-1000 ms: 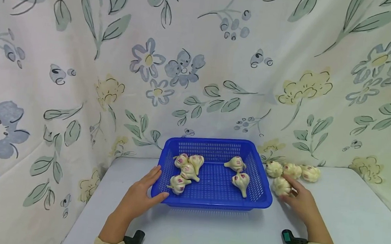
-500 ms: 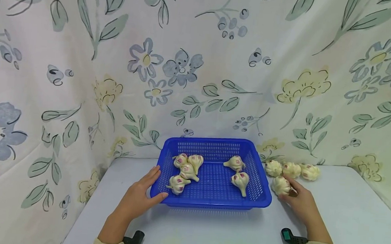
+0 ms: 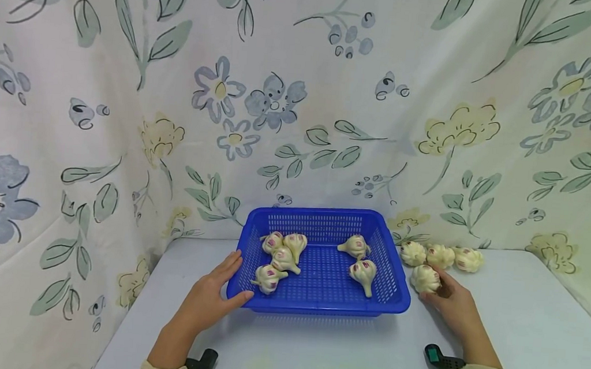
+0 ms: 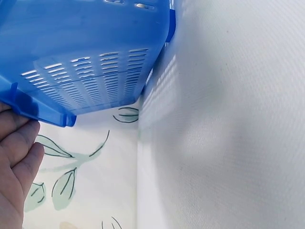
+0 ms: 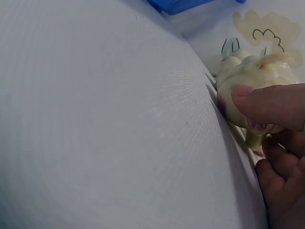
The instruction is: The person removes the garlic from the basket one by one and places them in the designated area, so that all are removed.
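Observation:
My left hand [image 3: 208, 296] rests at the near left corner of a blue plastic basket [image 3: 317, 311], fingers along the side rim and thumb on the front rim. In the left wrist view its fingers [image 4: 21, 148] lie fairly straight against the rim. To the right of the basket, my right hand [image 3: 455, 307] holds a garlic bulb [image 3: 425, 280] between thumb and fingers. The right wrist view shows the thumb [image 5: 271, 102] across the pale bulb [image 5: 238, 78], its stem pointing down near the table, with the other fingers curled behind.
Several garlic bulbs lie inside the basket: a left group [image 3: 283, 259] and a right pair [image 3: 363, 274]. Behind the held bulb, 3 more garlic bulbs [image 3: 441, 256] stand in a row on the white table [image 3: 313, 354]. A floral cloth [image 3: 303, 92] hangs at the back.
The right fingers have closed in around the near garlic bulb, which has turned slightly. The left hand and the basket keep their places; the head view has shifted slightly.

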### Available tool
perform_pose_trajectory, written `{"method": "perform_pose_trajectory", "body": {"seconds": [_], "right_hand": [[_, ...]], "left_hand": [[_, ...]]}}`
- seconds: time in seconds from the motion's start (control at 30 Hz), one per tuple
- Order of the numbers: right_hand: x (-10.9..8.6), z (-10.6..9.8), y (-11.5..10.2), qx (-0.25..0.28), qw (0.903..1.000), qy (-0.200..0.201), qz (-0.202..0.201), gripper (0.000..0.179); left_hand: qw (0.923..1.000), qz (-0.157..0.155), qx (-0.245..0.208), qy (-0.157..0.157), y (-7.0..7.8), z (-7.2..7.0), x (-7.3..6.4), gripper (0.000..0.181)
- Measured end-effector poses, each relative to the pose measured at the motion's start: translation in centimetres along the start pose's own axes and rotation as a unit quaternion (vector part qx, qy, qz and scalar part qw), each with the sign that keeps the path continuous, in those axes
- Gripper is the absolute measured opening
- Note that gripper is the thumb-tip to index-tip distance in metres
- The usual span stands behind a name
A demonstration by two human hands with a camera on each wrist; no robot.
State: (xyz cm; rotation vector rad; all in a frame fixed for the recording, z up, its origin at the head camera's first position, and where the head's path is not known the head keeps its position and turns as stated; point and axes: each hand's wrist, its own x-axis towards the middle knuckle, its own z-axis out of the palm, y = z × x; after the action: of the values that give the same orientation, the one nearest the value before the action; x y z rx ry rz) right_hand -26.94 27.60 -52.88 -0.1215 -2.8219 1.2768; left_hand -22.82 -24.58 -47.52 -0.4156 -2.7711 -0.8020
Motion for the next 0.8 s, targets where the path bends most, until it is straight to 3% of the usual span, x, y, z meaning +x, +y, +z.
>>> {"method": "perform_pose_trajectory", "body": {"seconds": [0.23,0.8], "right_hand": [[0.17,0.21,0.24,-0.007,0.9998,-0.017,0.011,0.091],[0.09,0.22,0.04,-0.011,0.9998,-0.014,0.002,0.090]], "left_hand": [[0.9999,-0.009,-0.002,-0.004,0.15,0.00,0.02,0.084],[1.0000,-0.008,-0.004,-0.003,0.24,-0.10,0.00,0.083]]}}
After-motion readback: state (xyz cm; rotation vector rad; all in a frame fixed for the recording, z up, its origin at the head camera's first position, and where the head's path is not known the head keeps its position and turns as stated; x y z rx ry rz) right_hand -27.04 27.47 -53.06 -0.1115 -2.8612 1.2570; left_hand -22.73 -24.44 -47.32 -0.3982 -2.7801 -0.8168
